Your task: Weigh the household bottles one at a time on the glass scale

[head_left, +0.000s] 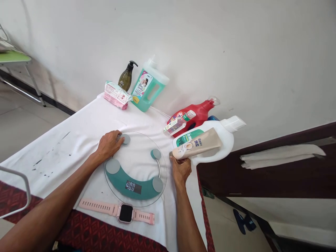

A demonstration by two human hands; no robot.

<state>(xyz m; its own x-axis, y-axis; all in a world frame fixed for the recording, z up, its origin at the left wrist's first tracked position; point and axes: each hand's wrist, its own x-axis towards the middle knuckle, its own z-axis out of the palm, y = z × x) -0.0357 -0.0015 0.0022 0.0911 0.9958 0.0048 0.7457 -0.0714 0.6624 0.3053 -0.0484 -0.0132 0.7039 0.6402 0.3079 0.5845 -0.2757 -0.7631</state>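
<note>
A round glass bathroom scale (123,183) with a teal band lies on the white cloth, its display lit with digits. My left hand (109,143) rests at the scale's far left edge, fingers by a grey round pad. My right hand (181,169) grips the cap end of a beige squeeze tube (202,144), to the right of the scale. The tube is tilted in front of a white detergent bottle (226,140) and hides part of it. Nearer me than the scale, a pink smartwatch (126,213) is laid out flat with its strap open.
At the back stand a dark green pump bottle (126,77), a pack of wipes (117,94) and a teal detergent jug (149,91). A red bottle (196,112) and a small clear bottle (180,123) are at right. The white wall (210,52) borders the table.
</note>
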